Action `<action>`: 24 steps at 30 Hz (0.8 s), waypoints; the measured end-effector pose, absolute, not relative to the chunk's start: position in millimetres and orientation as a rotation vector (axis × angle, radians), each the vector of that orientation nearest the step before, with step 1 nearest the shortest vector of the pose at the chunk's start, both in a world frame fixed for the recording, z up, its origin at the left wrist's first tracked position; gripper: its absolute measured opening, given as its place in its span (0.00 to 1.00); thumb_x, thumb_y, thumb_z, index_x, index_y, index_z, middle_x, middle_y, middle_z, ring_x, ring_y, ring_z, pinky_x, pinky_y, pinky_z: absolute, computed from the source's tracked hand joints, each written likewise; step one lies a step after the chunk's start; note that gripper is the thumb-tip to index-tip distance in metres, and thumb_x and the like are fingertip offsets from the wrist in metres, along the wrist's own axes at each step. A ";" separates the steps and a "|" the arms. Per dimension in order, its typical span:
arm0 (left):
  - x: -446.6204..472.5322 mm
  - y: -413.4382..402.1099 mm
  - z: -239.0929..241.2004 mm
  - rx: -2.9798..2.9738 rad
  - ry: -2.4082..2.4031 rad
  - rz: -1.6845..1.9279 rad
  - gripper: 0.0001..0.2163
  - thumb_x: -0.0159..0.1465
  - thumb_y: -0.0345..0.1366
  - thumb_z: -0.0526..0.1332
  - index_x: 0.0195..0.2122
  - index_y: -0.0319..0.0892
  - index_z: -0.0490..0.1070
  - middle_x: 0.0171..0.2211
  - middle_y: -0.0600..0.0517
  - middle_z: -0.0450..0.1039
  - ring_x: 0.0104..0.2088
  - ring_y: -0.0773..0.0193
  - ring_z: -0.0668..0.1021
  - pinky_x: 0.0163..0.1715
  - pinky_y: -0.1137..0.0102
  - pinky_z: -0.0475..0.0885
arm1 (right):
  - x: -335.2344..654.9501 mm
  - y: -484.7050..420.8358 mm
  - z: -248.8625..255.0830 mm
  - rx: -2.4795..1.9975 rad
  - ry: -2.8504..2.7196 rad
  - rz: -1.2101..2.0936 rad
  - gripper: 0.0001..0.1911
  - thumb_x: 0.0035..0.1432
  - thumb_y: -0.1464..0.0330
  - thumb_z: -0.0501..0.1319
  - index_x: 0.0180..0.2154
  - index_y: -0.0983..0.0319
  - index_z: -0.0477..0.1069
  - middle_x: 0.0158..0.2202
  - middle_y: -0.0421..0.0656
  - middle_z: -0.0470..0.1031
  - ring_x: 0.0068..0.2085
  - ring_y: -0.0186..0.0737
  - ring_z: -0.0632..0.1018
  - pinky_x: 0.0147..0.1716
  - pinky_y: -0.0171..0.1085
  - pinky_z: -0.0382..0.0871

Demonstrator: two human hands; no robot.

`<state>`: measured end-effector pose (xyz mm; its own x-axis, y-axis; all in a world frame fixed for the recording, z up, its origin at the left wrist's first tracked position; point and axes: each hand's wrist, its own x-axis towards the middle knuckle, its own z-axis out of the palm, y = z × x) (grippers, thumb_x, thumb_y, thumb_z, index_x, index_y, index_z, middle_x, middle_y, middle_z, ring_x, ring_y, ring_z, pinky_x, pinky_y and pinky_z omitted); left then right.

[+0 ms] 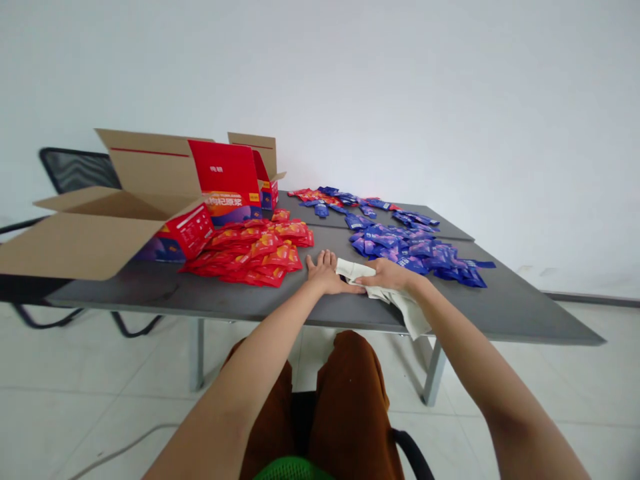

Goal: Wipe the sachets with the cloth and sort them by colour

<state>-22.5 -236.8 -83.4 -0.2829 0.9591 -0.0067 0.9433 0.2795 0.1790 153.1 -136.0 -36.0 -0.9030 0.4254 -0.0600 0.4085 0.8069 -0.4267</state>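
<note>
My left hand (326, 275) lies on the dark grey table near its front edge, fingers spread and thumb pointing toward my right hand. My right hand (387, 275) is closed on a crumpled white cloth (411, 312), its fingertips close to my left thumb. One end of the cloth pokes out between my hands; the other hangs over the table's front edge. To the left of my left hand is a heap of red sachets (255, 252). Beyond my right hand spreads a pile of blue-purple sachets (405, 245).
An open carton (190, 233) with wide flaps stands at the left, a red box (227, 180) beside it. Another open carton (270, 193) is behind. Mixed red and blue sachets (345, 197) lie at the back. A black chair (77, 172) stands beyond the left end.
</note>
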 end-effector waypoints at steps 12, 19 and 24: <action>-27.2 -238.5 -84.8 1.911 2.278 0.250 0.45 0.46 0.73 0.50 0.65 0.65 0.54 0.70 0.52 0.44 0.68 0.37 0.37 0.57 0.35 0.29 | 109.9 -144.7 -39.7 -0.911 -2.926 -0.004 0.28 0.56 0.46 0.58 0.37 0.64 0.76 0.36 0.48 0.79 0.35 0.42 0.78 0.30 0.32 0.61; -26.2 -230.7 -87.9 1.816 2.450 0.305 0.55 0.45 0.71 0.54 0.69 0.41 0.47 0.69 0.36 0.41 0.67 0.37 0.44 0.60 0.40 0.36 | 168.7 -155.9 -38.8 -0.886 -2.958 -0.124 0.27 0.59 0.45 0.54 0.35 0.61 0.75 0.39 0.46 0.78 0.39 0.40 0.77 0.34 0.32 0.61; -40.0 -225.5 -85.3 1.861 2.356 0.610 0.38 0.44 0.69 0.59 0.55 0.61 0.69 0.61 0.46 0.61 0.62 0.42 0.60 0.59 0.45 0.48 | 212.0 -142.3 -46.6 -1.241 -2.824 -0.065 0.26 0.57 0.45 0.57 0.37 0.61 0.74 0.35 0.46 0.79 0.37 0.42 0.78 0.31 0.33 0.61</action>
